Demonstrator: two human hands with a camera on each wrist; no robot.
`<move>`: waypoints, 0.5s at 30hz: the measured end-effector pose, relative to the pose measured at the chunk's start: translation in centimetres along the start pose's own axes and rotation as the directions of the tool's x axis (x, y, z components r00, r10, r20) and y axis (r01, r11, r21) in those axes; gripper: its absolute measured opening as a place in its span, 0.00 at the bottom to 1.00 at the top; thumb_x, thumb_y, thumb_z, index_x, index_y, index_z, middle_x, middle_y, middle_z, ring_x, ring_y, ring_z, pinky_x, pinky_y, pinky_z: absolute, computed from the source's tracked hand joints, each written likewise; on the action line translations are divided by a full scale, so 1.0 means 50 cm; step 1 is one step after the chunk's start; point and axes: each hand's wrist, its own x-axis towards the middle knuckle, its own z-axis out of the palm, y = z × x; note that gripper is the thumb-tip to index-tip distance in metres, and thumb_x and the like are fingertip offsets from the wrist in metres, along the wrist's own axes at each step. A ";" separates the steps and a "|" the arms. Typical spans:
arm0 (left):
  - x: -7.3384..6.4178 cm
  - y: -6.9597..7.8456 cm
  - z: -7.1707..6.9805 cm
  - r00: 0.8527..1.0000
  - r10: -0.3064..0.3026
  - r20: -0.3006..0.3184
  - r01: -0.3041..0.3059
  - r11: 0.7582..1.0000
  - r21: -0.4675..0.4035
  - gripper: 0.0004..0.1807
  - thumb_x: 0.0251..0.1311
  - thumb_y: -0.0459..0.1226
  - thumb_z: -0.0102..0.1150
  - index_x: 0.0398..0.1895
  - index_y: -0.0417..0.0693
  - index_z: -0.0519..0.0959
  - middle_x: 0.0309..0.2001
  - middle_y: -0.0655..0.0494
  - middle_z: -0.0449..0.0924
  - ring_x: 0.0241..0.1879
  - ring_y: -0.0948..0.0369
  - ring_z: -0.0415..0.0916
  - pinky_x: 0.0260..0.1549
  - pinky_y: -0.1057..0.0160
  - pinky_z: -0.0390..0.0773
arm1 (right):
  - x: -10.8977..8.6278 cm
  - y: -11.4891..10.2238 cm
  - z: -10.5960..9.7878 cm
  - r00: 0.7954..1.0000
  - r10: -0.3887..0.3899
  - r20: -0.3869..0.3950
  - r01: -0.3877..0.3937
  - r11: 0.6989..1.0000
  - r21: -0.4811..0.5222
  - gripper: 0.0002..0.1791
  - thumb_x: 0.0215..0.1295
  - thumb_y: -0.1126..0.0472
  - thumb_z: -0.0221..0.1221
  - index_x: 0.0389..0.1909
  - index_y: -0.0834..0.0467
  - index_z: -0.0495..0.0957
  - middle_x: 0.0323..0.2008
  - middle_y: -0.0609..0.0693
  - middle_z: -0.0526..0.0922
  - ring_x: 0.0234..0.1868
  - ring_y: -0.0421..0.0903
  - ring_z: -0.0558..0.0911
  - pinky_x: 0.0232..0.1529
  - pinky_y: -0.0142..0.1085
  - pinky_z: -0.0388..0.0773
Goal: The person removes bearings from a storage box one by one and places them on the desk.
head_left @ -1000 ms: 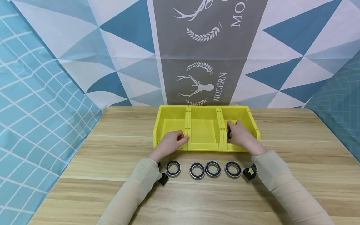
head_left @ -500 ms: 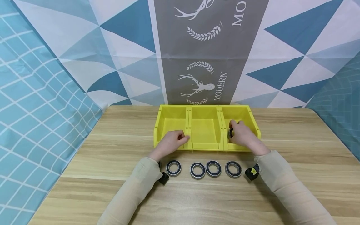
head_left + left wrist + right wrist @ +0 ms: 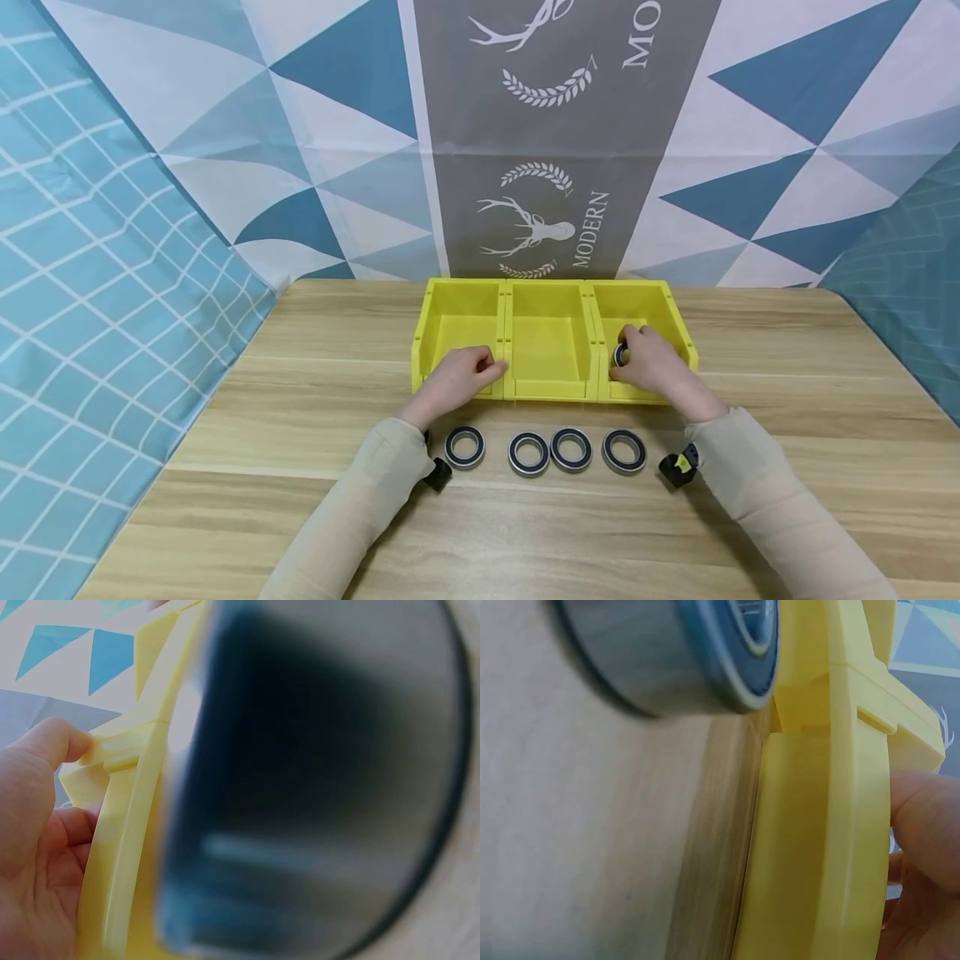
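Note:
Three yellow bins [image 3: 546, 389] stand joined side by side at the back of the table. My left hand [image 3: 459, 377] grips the front edge where the left and middle bins meet; the left wrist view shows the thumb and curled fingers [image 3: 69, 825] around that yellow edge. Inside the right bin, my right hand [image 3: 654, 364] pinches a dark-faced ball bearing [image 3: 619, 356], partly hidden by the fingers. In the right wrist view the right hand [image 3: 934, 855] appears beyond the bin's yellow wall [image 3: 855, 825], and the held bearing is out of sight there.
Several bearings lie flat in a row before the bins: one at the left [image 3: 449, 448], two close together in the middle [image 3: 528, 472], one at the right [image 3: 624, 470]. A bearing [image 3: 660, 667] looms close and blurred in the right wrist view. A patterned cloth [image 3: 360, 167] hangs behind.
My right hand has shifted slightly to the right within the right bin, and more of the pinched bearing shows. My left hand keeps its grip on the bin edge; the table bearings stay put.

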 end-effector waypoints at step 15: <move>0.001 -0.002 0.002 1.000 -0.004 -0.006 0.004 1.000 0.004 0.19 0.61 0.52 0.48 0.20 0.51 0.70 0.16 0.61 0.62 0.18 0.64 0.62 0.21 0.67 0.62 | -0.014 0.000 -0.007 0.996 -0.076 -0.053 0.075 0.997 -0.014 0.22 0.52 0.59 0.58 0.49 0.62 0.72 0.42 0.66 0.70 0.33 0.53 0.70 0.28 0.40 0.67</move>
